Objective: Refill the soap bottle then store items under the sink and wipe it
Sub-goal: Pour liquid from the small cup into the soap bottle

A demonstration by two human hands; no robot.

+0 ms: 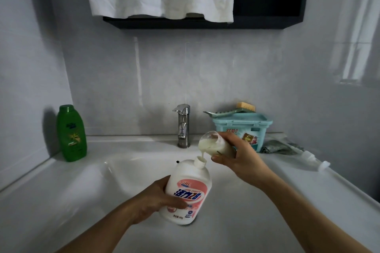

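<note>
Over the middle of the white ceramic sink basin (pixel 127 172), the left hand (pixel 153 201) is wrapped around the lower body of a white plastic soap bottle with a pink label (pixel 188 191), fingers across the label and thumb behind. The bottle leans with its open neck up and toward the back of the basin, its base nearest the front rim.

Just above and to the right of that neck, the right hand (pixel 239 156) grips a small clear cup holding creamy white liquid (pixel 211 144). The cup is tipped toward the left, its mouth directly over the bottle's opening, and a thin stream of the liquid runs from its lip into the neck.

A chrome tap (pixel 183 125) stands at the back edge of the sink. A green plastic bottle (pixel 72 133) stands upright in the back left corner. In the back right corner sits a light blue lidded plastic box (pixel 243 127), with a crumpled grey cloth (pixel 279 144) just beside it.
</note>
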